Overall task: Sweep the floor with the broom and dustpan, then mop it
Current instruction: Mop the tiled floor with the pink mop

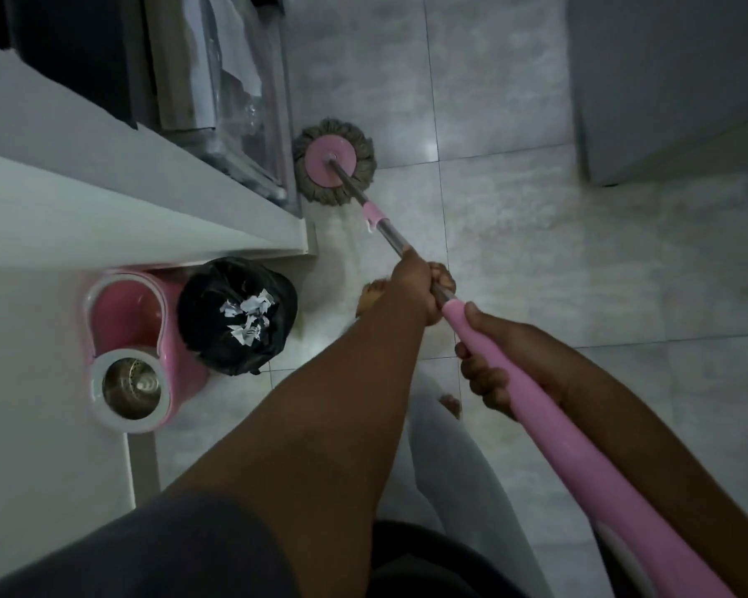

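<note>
The person holds a spin mop with both bare hands. The left grip (419, 287) is curled tightly round the steel shaft (390, 236), just above the point where it meets the pink handle (579, 459). The right grip (508, 366) sits just behind it, fingers and thumb wrapped round the upper end of that pink handle. The shaft slopes forward and down to the mop head (333, 161), a pink disc ringed with grey-brown strands. The head lies flat on the pale tiled floor (514, 230), right beside the base of a glass-fronted cabinet (251, 101).

To the left, by the corner of a white desk (83, 200), stands a pink mop bucket (126, 312) with a steel spinner basket (132, 384). Just beside it is a black bin bag (217, 295), open at the top, showing torn paper scraps (249, 315). A grey appliance (666, 79) stands at the upper right, well apart from the mop head.
</note>
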Demonstrator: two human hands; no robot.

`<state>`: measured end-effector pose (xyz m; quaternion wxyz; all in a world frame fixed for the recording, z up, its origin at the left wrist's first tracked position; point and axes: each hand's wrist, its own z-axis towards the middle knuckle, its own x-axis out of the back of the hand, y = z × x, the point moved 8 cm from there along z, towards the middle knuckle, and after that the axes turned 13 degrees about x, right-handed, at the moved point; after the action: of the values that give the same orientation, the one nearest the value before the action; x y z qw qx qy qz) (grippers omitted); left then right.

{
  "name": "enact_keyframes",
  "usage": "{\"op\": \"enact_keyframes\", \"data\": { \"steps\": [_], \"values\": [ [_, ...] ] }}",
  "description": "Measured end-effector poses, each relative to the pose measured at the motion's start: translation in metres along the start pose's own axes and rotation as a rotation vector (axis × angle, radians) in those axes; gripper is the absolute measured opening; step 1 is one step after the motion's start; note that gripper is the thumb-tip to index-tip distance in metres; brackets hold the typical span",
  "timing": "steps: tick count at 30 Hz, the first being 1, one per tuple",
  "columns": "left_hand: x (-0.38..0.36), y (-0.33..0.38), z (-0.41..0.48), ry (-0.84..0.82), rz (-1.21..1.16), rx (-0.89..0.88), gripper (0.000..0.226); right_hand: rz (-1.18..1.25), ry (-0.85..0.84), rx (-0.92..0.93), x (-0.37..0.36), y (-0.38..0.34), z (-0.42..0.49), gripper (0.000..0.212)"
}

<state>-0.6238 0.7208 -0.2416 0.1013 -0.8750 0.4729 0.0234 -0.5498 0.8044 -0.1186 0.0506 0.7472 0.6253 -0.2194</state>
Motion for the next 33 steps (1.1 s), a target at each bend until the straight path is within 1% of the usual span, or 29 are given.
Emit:
{"op": "enact_keyframes", "data": {
  "steps": [5,8,11,14,16,18,21,24,28,33],
  "values": [
    [-0.008,0.09,0.008,-0.006,0.019,-0.065,0.054,-0.007,-0.038,0.073,-0.04,-0.055,0.054,0.048],
    [-0.019,0.154,0.012,-0.043,0.006,-0.07,0.053,0.045,-0.057,0.126,-0.068,-0.096,0.093,0.046],
    [-0.035,0.216,0.013,-0.075,0.024,-0.081,0.056,0.09,-0.063,0.134,-0.093,-0.142,0.126,0.045],
    [-0.055,0.273,0.013,-0.094,0.001,-0.11,0.056,0.104,-0.05,0.195,-0.112,-0.189,0.155,0.037],
    [-0.066,0.306,0.013,-0.106,-0.018,-0.14,0.055,0.118,-0.042,0.235,-0.123,-0.214,0.168,0.032],
    [-0.073,0.324,0.015,-0.126,-0.049,-0.15,0.053,0.115,-0.035,0.265,-0.129,-0.229,0.175,0.032],
    [-0.075,0.321,0.016,-0.127,-0.053,-0.158,0.053,0.108,0.003,0.291,-0.124,-0.23,0.172,0.035],
    [-0.065,0.294,0.017,-0.093,0.023,-0.147,0.053,0.154,0.009,0.272,-0.117,-0.202,0.162,0.035],
    [-0.033,0.231,0.018,-0.022,0.181,-0.106,0.052,0.249,-0.004,0.258,-0.109,-0.131,0.142,0.038],
    [0.024,0.124,0.014,-0.027,0.187,-0.075,0.05,0.332,-0.009,0.207,-0.097,-0.012,0.098,0.047]
  ]
}}
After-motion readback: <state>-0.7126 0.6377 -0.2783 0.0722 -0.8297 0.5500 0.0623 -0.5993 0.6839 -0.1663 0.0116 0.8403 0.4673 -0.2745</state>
